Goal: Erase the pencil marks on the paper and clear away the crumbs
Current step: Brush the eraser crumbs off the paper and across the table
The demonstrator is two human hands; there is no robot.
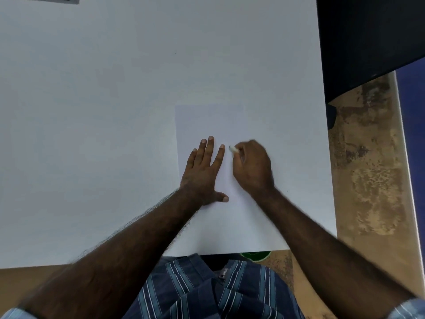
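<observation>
The paper (pixel 207 120) lies flat on the white table (pixel 92 111), toward the table's near right portion, with its near edge close to the table's near edge. The left hand (pixel 203 171) rests palm down on the sheet's left half, fingers straight and slightly spread, thumb out to the side, pressing the sheet to the table. The right hand (pixel 251 166) sits just beside it on the right half of the sheet, fingers curled and pinching a small pale eraser (pixel 232 149), whose tip protrudes toward the left hand's index finger and appears to touch the paper. The right hand is blurred, so exact finger placement cannot be told. No pencil marks can be made out at this resolution. A few tiny dark specks (pixel 279 172) lie on the table right of the right hand. Below the table edge, striped shorts (pixel 207 291) and a green object (pixel 255 255) are partly visible over the brown floor (pixel 368 180).
</observation>
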